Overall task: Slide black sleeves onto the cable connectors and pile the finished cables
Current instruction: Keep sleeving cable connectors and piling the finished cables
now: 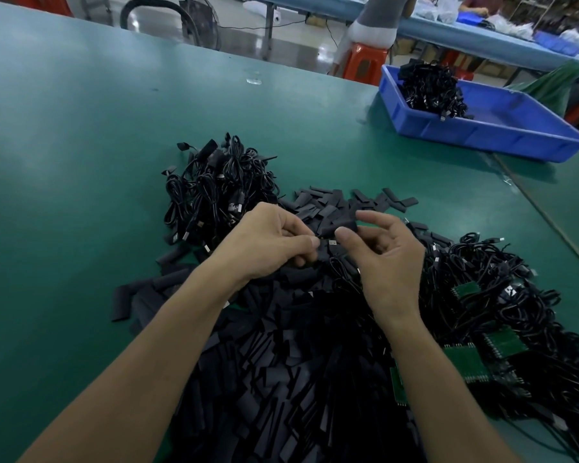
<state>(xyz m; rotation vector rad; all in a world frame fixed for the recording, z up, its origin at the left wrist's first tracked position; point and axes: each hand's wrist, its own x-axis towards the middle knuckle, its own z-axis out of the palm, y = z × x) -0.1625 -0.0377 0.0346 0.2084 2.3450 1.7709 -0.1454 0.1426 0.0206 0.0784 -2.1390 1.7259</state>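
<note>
My left hand (268, 243) pinches a black cable connector (330, 244) whose metal tip points right. My right hand (386, 253) holds a black sleeve (343, 225) between thumb and forefinger, just above and right of that tip. Both hands hover over a big heap of loose black sleeves (281, 362) that spreads toward me. A pile of coiled black cables (214, 188) lies behind my left hand. Another tangle of black cables with green circuit boards (482, 315) lies to the right of my right hand.
The green table (81, 162) stretches left and far. A blue plastic bin (502, 128) with more black cables (430, 88) stands at the far right. Behind it, a person sits on an orange stool (365, 61) at another bench.
</note>
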